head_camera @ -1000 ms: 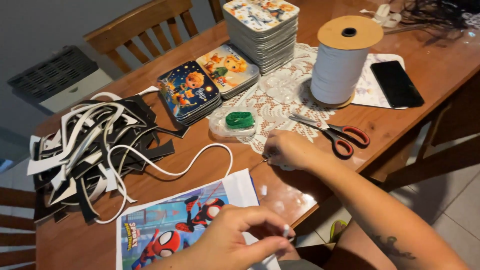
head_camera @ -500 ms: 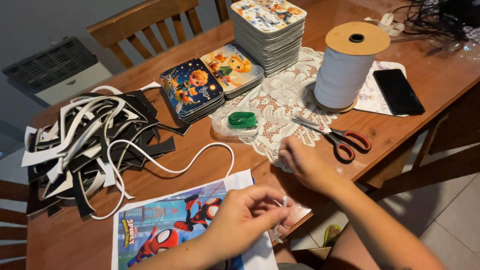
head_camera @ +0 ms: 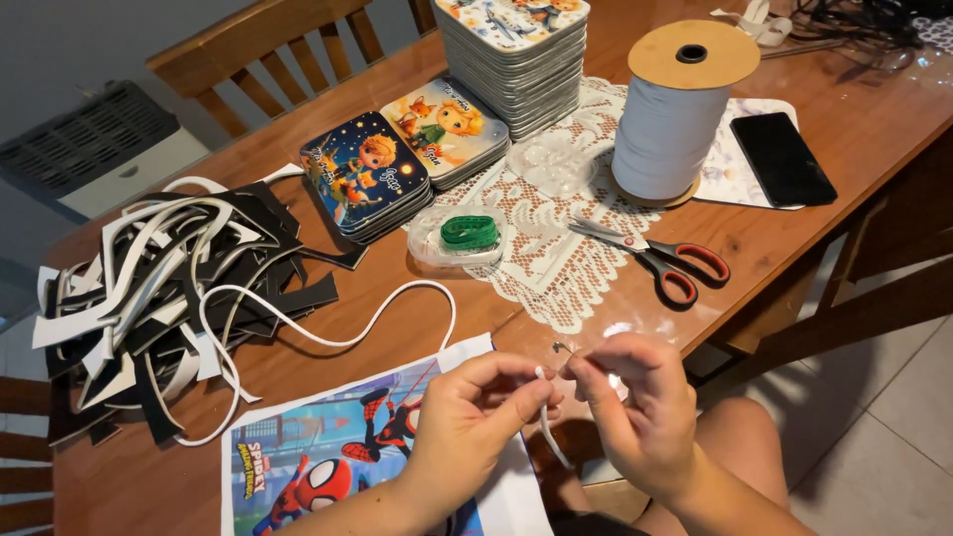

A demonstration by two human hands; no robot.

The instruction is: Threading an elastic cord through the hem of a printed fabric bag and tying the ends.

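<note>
1. A wooden table (head_camera: pixel 844 149) fills the view, with a chair back (head_camera: pixel 278 45) behind it and tiled floor at the lower right; a lace runner (head_camera: pixel 541 248) lies across the middle.
2. The left hand (head_camera: pixel 467 422) and right hand (head_camera: pixel 635 402) meet just off the near table edge; each has its fingertips pinched together on the end of a white elastic (head_camera: pixel 328 337).
3. A small metal pin (head_camera: pixel 562 348) shows between the two hands, touching the elastic's tip; whether it pierces the elastic cannot be told.
4. The elastic's held end points up towards the thumbs, with a short tail hanging below the hands; its long run loops left over the table, past the print (head_camera: pixel 298 457), to the pile of black and white strips (head_camera: pixel 159 298).
5. The print, a bright cartoon sheet, lies under the left wrist.
6. Farther off: scissors (head_camera: pixel 655 258) with red handles pointing right; a big white spool (head_camera: pixel 675 109) upright; a dark phone (head_camera: pixel 782 159) beside it; stacks of picture pads (head_camera: pixel 367 174); green tape (head_camera: pixel 469 231) in a clear bag.
</note>
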